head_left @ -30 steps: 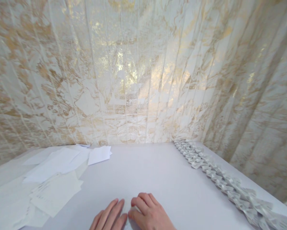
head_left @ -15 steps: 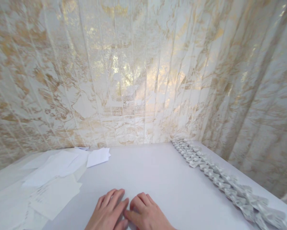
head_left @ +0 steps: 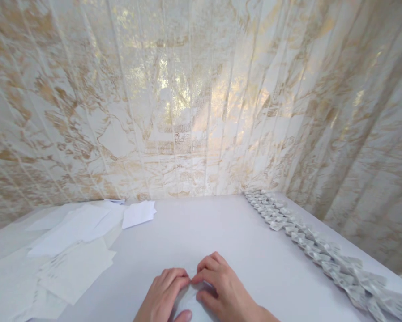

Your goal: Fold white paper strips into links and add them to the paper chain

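Note:
Both of my hands rest on the white table (head_left: 221, 232) at the bottom middle of the view. My left hand (head_left: 165, 295) and my right hand (head_left: 221, 288) meet at the fingertips, with the fingers curled and pinched on a small white paper piece (head_left: 190, 306) that lies between them. Most of that paper is hidden under the fingers. A loose pile of white paper sheets (head_left: 70, 250) lies to the left of my left hand.
A long row of several folded silvery paper pieces (head_left: 318, 255) runs along the table's right edge from back to front. A cream and gold curtain (head_left: 194, 98) hangs behind and to the right of the table.
My hands have moved a little forward on the table and the fingers have curled from lying flat into a pinch at the paper between them. The view has tilted slightly.

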`<action>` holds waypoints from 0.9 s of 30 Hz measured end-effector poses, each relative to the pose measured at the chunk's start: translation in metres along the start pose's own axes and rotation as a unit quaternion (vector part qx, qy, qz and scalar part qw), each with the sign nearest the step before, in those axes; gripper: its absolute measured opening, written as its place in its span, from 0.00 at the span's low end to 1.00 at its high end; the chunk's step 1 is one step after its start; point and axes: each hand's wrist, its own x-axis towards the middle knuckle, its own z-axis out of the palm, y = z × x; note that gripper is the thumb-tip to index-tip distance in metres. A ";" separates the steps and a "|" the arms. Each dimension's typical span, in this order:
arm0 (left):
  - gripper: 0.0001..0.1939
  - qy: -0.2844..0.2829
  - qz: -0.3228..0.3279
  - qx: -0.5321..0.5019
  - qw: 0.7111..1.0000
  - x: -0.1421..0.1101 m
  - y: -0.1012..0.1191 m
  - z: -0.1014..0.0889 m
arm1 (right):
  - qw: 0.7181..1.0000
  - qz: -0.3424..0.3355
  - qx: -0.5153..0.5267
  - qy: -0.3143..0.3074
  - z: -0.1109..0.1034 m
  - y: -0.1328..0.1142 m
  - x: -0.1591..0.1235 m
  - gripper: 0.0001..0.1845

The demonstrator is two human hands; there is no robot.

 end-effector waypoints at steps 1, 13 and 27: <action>0.17 -0.003 -0.005 -0.004 1.000 0.001 0.001 0.000 | 1.000 0.001 -0.005 -0.002 0.001 -0.001 0.000 0.18; 0.20 0.034 -0.002 0.028 0.999 0.000 0.008 -0.007 | 0.999 -0.005 -0.049 -0.009 0.004 -0.005 -0.002 0.14; 0.08 -0.005 0.017 0.051 0.999 0.005 0.007 -0.009 | 0.999 -0.008 -0.030 -0.009 0.005 -0.003 -0.003 0.16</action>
